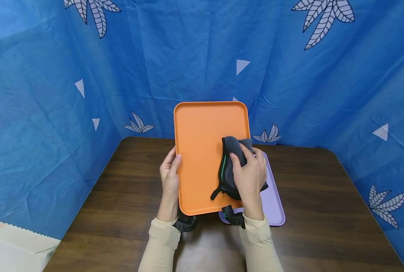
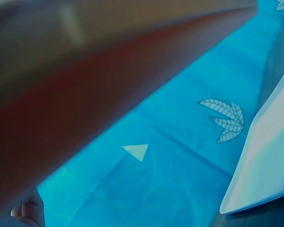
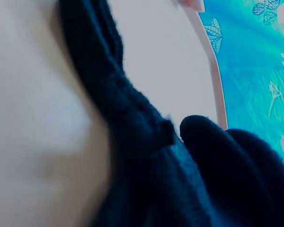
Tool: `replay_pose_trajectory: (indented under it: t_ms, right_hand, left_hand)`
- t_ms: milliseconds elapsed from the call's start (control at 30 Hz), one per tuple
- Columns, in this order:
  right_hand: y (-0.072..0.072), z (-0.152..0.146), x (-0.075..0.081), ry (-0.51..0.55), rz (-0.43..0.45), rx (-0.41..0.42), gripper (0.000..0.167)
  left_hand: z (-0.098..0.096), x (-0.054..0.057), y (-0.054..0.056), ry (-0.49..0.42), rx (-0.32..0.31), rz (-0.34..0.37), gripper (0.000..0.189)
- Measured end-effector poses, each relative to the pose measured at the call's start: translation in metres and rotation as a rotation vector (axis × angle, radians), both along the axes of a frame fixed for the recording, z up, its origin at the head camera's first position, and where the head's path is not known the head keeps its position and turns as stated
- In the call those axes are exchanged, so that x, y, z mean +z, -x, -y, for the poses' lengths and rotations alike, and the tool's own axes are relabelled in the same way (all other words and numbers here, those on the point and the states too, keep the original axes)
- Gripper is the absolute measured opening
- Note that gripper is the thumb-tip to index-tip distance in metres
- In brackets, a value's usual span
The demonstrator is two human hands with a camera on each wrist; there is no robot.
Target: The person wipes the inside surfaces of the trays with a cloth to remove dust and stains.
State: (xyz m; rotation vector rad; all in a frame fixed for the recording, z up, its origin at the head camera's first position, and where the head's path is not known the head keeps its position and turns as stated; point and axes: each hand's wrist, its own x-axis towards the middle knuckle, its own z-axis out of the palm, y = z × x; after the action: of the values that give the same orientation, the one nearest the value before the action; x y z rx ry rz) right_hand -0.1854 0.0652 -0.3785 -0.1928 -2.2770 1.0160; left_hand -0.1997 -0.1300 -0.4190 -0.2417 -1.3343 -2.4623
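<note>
An orange tray (image 1: 202, 151) is held up and tilted toward the head camera. My left hand (image 1: 169, 173) grips its left edge, thumb on the face and fingers behind. Against the tray's lower right part, my right hand (image 1: 251, 175) holds a folded dark grey cloth (image 1: 234, 145) with black edging, a green line and a small loop. In the right wrist view the cloth (image 3: 137, 118) looks bunched over the tray's face (image 3: 170, 56). The tray's shadowed underside (image 2: 94, 90) fills the upper part of the left wrist view, with fingers (image 2: 31, 210) at the lower left.
A light purple tray (image 1: 273, 200) lies on the brown wooden table (image 1: 314, 196), partly hidden behind the orange tray and my right hand. Blue patterned fabric (image 1: 174, 56) hangs behind and at both sides. Something pale (image 1: 14, 245) lies beyond the table's left edge.
</note>
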Motion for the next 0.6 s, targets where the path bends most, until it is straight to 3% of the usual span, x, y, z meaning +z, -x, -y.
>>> replay_pose_trajectory:
  t_ms: [300, 600]
  right_hand:
    - [-0.001, 0.006, -0.002, -0.004, -0.064, 0.007, 0.038]
    - [-0.005, 0.026, -0.003, -0.072, -0.122, 0.082, 0.038]
  left_hand:
    - [-0.001, 0.002, -0.002, 0.016, -0.014, -0.009, 0.041]
    - [-0.003, 0.002, -0.003, 0.036, -0.018, -0.002, 0.042]
